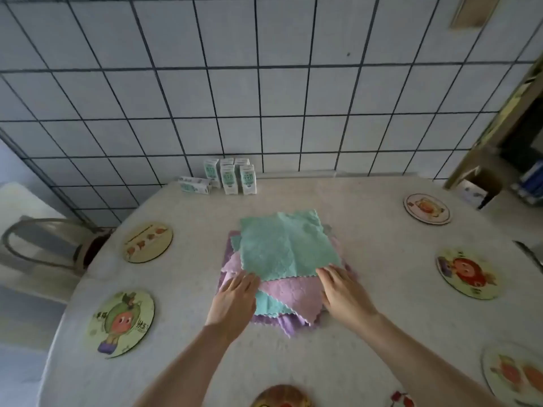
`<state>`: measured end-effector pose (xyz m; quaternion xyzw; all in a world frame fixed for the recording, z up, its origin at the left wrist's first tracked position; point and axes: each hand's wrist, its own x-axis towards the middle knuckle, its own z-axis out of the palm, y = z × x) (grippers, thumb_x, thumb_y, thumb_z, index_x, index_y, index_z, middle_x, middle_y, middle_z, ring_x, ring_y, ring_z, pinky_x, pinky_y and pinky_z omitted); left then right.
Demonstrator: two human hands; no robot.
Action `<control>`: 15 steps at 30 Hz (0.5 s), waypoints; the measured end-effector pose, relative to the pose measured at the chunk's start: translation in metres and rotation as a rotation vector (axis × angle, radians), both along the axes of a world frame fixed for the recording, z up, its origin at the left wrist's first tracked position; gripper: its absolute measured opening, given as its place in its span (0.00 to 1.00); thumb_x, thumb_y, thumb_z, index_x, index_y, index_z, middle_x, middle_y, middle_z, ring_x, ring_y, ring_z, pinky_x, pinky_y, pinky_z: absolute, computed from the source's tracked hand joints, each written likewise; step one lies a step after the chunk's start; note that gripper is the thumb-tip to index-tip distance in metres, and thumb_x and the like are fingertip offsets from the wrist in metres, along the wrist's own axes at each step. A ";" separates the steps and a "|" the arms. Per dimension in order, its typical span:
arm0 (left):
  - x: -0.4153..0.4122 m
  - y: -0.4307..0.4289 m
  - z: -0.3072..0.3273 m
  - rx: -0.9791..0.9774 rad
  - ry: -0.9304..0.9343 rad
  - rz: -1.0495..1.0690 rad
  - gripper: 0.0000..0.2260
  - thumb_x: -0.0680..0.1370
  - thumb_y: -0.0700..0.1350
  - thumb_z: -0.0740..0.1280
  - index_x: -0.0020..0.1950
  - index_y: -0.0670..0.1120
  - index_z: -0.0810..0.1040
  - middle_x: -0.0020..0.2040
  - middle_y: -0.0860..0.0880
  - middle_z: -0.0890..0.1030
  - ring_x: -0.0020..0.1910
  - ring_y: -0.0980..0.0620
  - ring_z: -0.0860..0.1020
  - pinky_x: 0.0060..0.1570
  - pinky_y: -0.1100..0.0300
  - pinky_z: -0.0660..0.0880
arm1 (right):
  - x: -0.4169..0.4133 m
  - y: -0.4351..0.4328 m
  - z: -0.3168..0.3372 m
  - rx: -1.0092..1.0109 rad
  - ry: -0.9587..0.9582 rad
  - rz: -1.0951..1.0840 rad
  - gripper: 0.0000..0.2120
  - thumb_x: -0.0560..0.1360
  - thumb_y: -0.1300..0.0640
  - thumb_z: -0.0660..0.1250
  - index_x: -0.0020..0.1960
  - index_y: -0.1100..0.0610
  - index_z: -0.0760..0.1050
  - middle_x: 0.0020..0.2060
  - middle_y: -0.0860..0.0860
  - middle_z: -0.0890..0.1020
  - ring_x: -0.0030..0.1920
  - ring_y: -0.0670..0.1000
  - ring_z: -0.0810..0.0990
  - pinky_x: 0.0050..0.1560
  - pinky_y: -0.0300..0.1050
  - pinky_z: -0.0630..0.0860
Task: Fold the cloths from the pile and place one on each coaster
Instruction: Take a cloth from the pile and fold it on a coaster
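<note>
Two hands rest on the pile of cloths (291,292) at mid-bench (382,245). The left hand (232,301) and right hand (343,292), fingers straight and flat, press the near corners of the top teal cloth (285,245), which is roughly square and skewed over those beneath. Coasters (147,242) ring the pile across bare bench; the two nearest the camera are cut off.

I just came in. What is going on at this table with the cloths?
A person is working on a pile of green and purple cloths in the middle of the table. The left hand and right hand lie flat at the near corners of the top green cloth. It is not folded yet, and none of the visible coasters has a cloth.
</note>
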<state>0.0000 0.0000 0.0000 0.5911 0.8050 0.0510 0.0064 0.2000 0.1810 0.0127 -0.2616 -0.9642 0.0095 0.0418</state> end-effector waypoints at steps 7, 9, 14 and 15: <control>0.010 0.063 -0.031 -0.051 -0.012 -0.012 0.35 0.58 0.38 0.78 0.64 0.45 0.78 0.65 0.46 0.77 0.66 0.45 0.74 0.63 0.47 0.72 | -0.030 0.042 -0.044 -0.050 -0.014 0.043 0.29 0.58 0.60 0.78 0.58 0.62 0.78 0.51 0.56 0.82 0.52 0.56 0.82 0.49 0.47 0.80; 0.013 0.080 -0.036 -0.055 -0.023 -0.040 0.35 0.60 0.39 0.78 0.67 0.45 0.75 0.67 0.46 0.76 0.67 0.44 0.72 0.65 0.46 0.70 | -0.038 0.050 -0.049 -0.029 -0.025 0.079 0.29 0.57 0.63 0.76 0.59 0.62 0.78 0.53 0.57 0.82 0.53 0.57 0.82 0.50 0.48 0.80; 0.012 0.101 -0.049 -0.054 -0.005 -0.104 0.32 0.66 0.44 0.72 0.70 0.45 0.71 0.71 0.47 0.71 0.71 0.45 0.67 0.69 0.45 0.65 | -0.047 0.065 -0.060 0.016 -0.005 0.144 0.27 0.61 0.64 0.70 0.61 0.61 0.77 0.58 0.57 0.80 0.56 0.58 0.80 0.53 0.49 0.79; 0.009 0.103 -0.052 -0.055 -0.002 -0.101 0.33 0.66 0.43 0.73 0.71 0.45 0.70 0.71 0.47 0.70 0.72 0.45 0.66 0.71 0.45 0.62 | -0.046 0.069 -0.063 -0.006 -0.014 0.146 0.29 0.60 0.65 0.73 0.62 0.61 0.76 0.59 0.57 0.79 0.57 0.59 0.80 0.53 0.51 0.78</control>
